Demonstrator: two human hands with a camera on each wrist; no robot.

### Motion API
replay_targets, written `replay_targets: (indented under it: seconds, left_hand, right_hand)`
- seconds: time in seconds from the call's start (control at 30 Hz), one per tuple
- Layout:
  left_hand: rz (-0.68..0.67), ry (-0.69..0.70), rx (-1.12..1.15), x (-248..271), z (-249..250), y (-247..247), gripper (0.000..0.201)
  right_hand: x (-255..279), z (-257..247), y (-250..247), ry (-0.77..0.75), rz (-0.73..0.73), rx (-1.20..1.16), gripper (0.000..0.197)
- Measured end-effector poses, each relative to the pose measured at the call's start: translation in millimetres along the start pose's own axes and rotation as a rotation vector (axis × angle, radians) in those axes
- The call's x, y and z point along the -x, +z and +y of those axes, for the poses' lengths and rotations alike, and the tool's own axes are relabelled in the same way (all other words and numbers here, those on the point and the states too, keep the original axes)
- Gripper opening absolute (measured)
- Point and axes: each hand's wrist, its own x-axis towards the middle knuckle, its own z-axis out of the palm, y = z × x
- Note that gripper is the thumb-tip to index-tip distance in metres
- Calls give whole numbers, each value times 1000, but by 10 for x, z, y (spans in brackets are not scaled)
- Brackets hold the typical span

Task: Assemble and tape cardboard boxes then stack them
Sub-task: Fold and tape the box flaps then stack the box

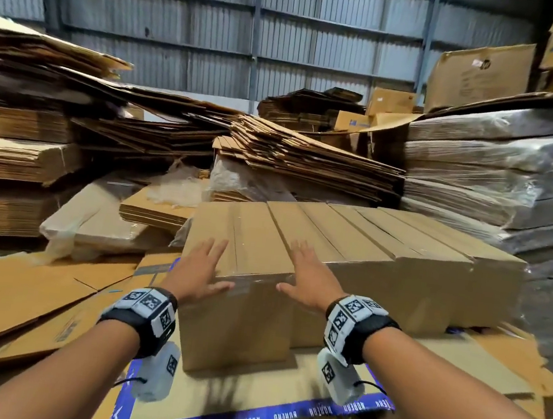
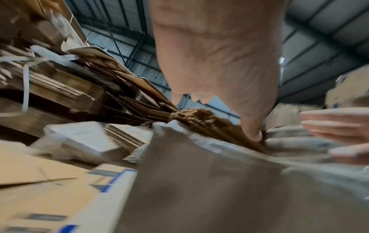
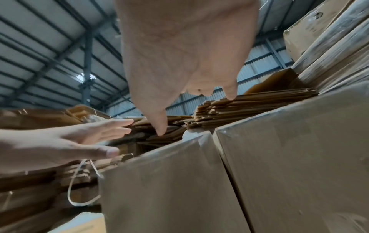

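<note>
A closed brown cardboard box [image 1: 243, 309] with clear tape along its top seam stands at the left end of a row of several similar assembled boxes [image 1: 401, 254]. My left hand [image 1: 205, 266] is spread flat over the box's near left top edge, fingers straight. Over the near right top corner, my right hand [image 1: 308, 278] is spread the same way. In the wrist views both palms [image 2: 215, 63] [image 3: 179, 55] hover just above the box [image 3: 169, 181], holding nothing. Whether they touch the cardboard is unclear.
The boxes stand on flat cardboard sheets, one edged with blue printed tape [image 1: 262, 414]. Piles of flattened cartons [image 1: 308, 158] rise behind and to the left [image 1: 16, 152]. Plastic-wrapped bundles [image 1: 513, 174] are stacked high on the right. A wrapped bundle [image 1: 101, 224] lies left of the box.
</note>
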Motion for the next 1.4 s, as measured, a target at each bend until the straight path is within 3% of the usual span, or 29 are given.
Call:
replay_targets:
  seconds: [0.2,0.33,0.5,0.6,0.7,0.93,1.13,1.4]
  left_hand:
    - [285,134,303,675,1134,-532,82]
    - [396,177,471,1449,1994,-600,76]
    - [453,152,687,2651,3206,-349,68]
    - [395,72,829,3345,4027,-91,66]
    - [318,79,915,3937,4890,167,60]
    - [-33,129,1150,4731,6463,746,51]
    - [-277,84,1193,4804,7322,1394,51]
    - [-413,-51,1011,4396,8163,2528,56]
  right_hand:
    - [1118,115,-680,-74,229,-174,91]
    - [2279,401,-953,-85,289,-255,89]
    - [3976,916,-1086,-27,364,-324,83]
    - [5049,1260,-1077,56,362,-390,79]
    - [6082,1602,-1011,163,367,-443,76]
    - [7922,2435,-892,522,448,-542,68]
    - [8587,3247,-691,805,432,-563,67]
    - [8691,4455,-307,945,245,-535,63]
